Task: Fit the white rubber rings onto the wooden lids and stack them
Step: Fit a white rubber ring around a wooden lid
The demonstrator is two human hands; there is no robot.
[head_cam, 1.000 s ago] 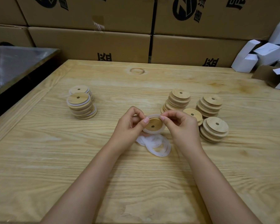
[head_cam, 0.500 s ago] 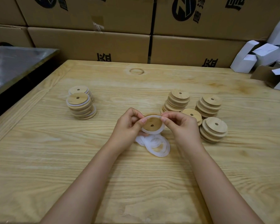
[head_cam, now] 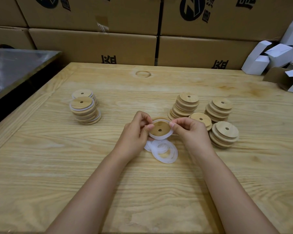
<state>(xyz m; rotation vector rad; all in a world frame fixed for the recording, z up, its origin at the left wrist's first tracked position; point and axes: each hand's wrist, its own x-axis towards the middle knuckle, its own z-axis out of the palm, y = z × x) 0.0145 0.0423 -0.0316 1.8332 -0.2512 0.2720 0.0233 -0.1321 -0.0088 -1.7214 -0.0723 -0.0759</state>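
Note:
Both hands hold one wooden lid (head_cam: 159, 128) with a small centre hole, just above the table's middle. My left hand (head_cam: 135, 132) pinches its left edge and my right hand (head_cam: 189, 130) pinches its right edge. A white rubber ring (head_cam: 161, 137) wraps around the lid's rim. Several loose white rings (head_cam: 165, 152) lie in a heap on the table right below it. On the left stand two stacks of lids with white rings (head_cam: 85, 108). On the right stand several stacks of bare wooden lids (head_cam: 224, 135).
The wooden table (head_cam: 142, 191) has bare surface in front of the hands. Brown cardboard boxes (head_cam: 98, 48) wall off the far side. White cartons (head_cam: 267, 58) are piled at the far right. A metal surface (head_cam: 15, 68) lies beyond the left edge.
The lid has tilted so its face shows more fully, and the white ring now sits lower around its rim. Both hands stayed in place at the table's middle.

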